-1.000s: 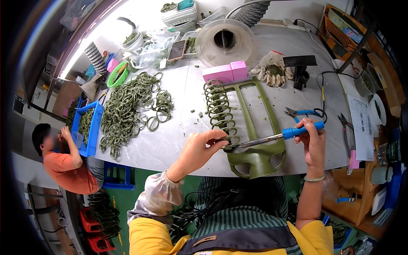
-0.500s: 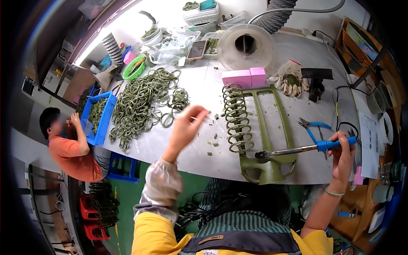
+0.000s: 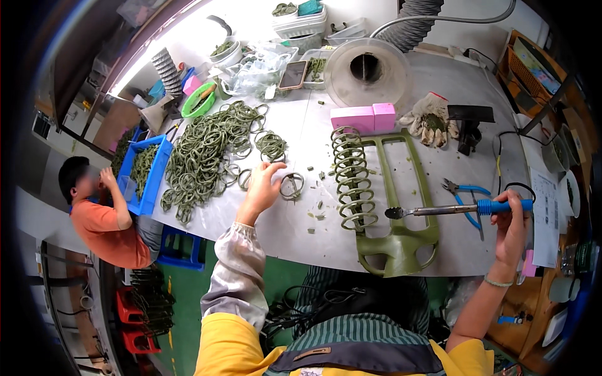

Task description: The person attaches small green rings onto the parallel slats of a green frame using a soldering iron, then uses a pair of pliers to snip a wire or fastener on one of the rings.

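Apparently fetching a green ring (image 3: 302, 187), the left hand (image 3: 262, 189), fingers parted, empty, must pinch; the right hand (image 3: 512, 225) clasps a blue-handled tool (image 3: 464, 208).

Ring pile (image 3: 210, 150) on bench (image 3: 282, 233) left of frame (image 3: 401, 244), blocks (image 3: 357, 119) behind frame, glove (image 3: 433, 120) right of blocks, pliers (image 3: 470, 188) right of frame

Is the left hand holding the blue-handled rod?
No, the right hand grips the rod, while the left hand is well away from it.
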A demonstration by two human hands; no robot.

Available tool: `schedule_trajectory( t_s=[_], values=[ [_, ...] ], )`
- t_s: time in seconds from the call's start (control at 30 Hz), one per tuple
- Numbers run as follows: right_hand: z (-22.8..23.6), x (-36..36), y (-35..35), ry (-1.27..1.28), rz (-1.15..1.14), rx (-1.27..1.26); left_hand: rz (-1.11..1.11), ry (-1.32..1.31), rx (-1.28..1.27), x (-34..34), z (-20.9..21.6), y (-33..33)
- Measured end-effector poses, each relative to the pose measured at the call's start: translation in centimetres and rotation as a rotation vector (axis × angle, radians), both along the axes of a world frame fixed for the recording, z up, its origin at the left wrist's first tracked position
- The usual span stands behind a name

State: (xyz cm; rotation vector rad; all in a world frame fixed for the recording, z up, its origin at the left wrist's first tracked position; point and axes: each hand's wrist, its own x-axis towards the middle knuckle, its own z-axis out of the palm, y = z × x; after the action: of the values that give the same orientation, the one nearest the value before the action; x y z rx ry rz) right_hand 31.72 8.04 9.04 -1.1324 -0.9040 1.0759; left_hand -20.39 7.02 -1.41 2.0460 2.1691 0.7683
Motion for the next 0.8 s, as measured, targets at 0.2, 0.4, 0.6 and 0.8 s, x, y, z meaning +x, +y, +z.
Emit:
schedule_trajectory(
  t_s=[0.2, 0.4, 0.6, 0.8],
  values=[
    [0.7, -0.3, 0.6, -0.031, -0.039, 0.024, 0.193, 0.072, -0.144, 5.0, 2.9, 1.3],
    [0.8, 0.1, 1.5, -0.033, -0.077, 0.004, 0.162, 0.244, -0.394, 5.3, 3.8, 2.0],
    [0.1, -0.3, 3.5, 0.038, -0.06, 0.022, -0.06, -0.579, -0.224, 4.8, 10.6, 3.4],
    [-1.4, -1.7, 6.6, 0.064, -0.051, 0.043, -0.246, -0.616, -0.153, 11.2, 12.9, 7.8]
  ],
)
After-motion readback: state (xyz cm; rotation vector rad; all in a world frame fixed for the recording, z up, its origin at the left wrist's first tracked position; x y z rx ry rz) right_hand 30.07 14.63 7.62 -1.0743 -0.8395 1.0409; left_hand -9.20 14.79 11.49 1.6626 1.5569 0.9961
